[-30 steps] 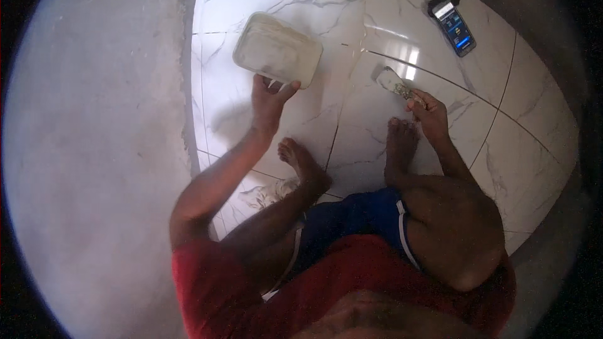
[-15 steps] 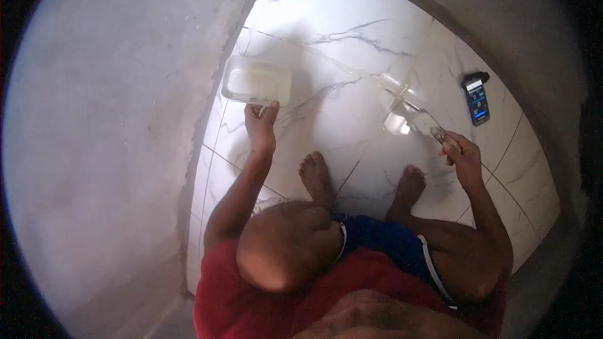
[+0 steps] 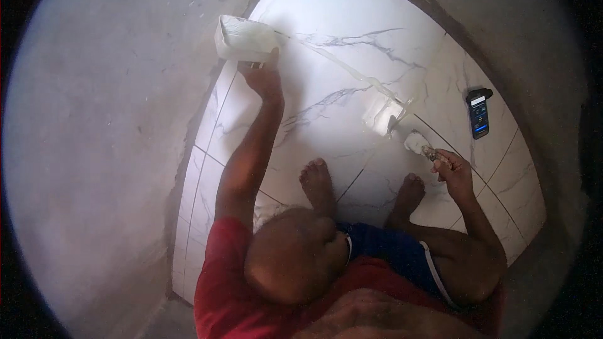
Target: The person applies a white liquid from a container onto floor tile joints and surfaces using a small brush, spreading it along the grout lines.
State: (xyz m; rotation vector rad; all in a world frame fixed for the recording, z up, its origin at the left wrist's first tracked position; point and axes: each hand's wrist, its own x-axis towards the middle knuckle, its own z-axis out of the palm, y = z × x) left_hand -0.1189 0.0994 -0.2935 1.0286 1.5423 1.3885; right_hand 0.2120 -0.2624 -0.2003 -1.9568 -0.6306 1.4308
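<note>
My left hand (image 3: 265, 78) grips the near rim of a translucent whitish plastic container (image 3: 276, 56), held tilted over the floor near the left wall. Whitish residue coats its inside. A wet, pale streak (image 3: 345, 69) of paste runs along a tile joint from beside the container toward the middle of the floor. At its near end a shiny patch (image 3: 383, 116) reflects light. Closed in my right hand (image 3: 455, 172) is a small tool like a putty knife (image 3: 417, 142), its flat end pale and smeared. That end is just above the tiles, apart from the shiny patch.
A phone (image 3: 479, 116) with a black attachment lies on the marbled white tile floor (image 3: 339, 12) at the right. Rough grey walls (image 3: 113, 119) border the floor. My bare feet (image 3: 316, 179) stand on the tiles between my hands.
My left hand has moved farther away with the container, which is now tilted more. The putty knife has come back toward me, off the joint and slightly left.
</note>
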